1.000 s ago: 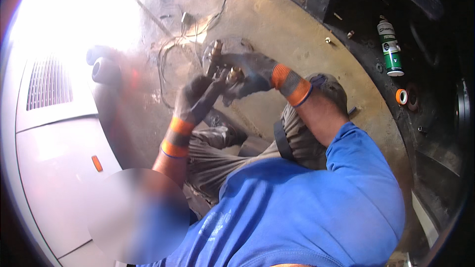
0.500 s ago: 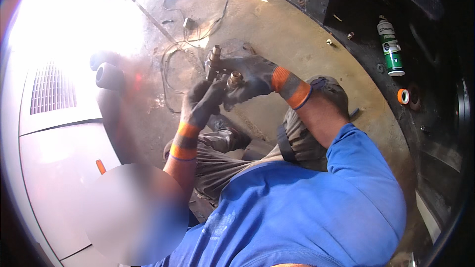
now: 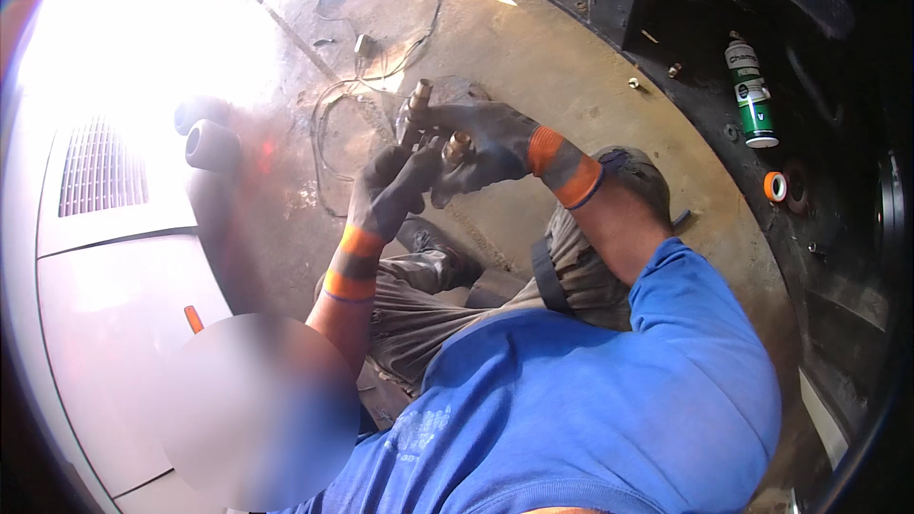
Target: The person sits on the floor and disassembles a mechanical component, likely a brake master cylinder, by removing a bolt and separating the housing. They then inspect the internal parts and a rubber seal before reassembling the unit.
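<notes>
Between my gloved hands is a metal fitting with one threaded end (image 3: 422, 92) pointing away from me and a second, brass-coloured threaded end (image 3: 457, 146) facing up. Its middle is partly covered by my fingers. My right hand (image 3: 493, 141), in a dark glove with an orange and grey striped cuff, is wrapped round the fitting from the right. From the lower left, my left hand (image 3: 395, 186), in a matching glove, pinches the near side of it. Both hands are closed over the floor, beyond my bent legs.
Thin cables (image 3: 328, 119) lie beyond my hands on the concrete floor (image 3: 571, 95). On the dark surface at right are a green and white spray can (image 3: 752, 95), an orange tape roll (image 3: 775, 187) and small brass fittings (image 3: 675, 69). A white vented panel (image 3: 114, 295) stands at left.
My hands and the fitting have shifted slightly to the right. The fitting's far end leans a little more to the right, and both hands keep their grip.
</notes>
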`<state>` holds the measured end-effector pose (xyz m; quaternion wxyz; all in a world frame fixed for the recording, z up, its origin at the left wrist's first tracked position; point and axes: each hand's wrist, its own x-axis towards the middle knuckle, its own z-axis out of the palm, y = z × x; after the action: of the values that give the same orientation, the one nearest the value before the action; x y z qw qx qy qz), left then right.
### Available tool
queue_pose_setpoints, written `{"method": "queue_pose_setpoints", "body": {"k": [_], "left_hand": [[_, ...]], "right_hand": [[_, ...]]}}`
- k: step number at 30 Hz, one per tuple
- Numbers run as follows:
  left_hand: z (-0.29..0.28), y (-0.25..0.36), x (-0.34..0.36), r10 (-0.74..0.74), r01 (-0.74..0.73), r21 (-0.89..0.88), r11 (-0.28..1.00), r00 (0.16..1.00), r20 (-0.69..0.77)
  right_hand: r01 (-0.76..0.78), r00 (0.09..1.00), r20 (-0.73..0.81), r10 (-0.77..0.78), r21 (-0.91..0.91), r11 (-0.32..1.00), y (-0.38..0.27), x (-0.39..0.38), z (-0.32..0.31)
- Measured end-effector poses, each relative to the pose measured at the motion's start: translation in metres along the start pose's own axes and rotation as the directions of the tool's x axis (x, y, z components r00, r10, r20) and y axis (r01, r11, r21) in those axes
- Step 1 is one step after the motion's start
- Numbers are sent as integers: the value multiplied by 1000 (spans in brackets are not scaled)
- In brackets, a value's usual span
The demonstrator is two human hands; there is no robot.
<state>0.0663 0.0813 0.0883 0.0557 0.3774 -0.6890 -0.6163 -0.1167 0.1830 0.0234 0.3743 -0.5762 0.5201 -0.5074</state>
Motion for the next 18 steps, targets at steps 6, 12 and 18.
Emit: {"method": "queue_pose_setpoints", "body": {"k": [6,12,18], "left_hand": [[-14,45,11,468,-560,806,191,774,427],[-13,54,18,419,-633,734,245,752,509],[-10,-4,5,200,-187,333,924,980,-3]], "right_hand": [[60,995,88,-48,-133,989,-2,0,-3],[-80,986,136,93,-98,992,-17,-4,-4],[-2,999,47,6,-92,996,-8,-3,-1]]}}
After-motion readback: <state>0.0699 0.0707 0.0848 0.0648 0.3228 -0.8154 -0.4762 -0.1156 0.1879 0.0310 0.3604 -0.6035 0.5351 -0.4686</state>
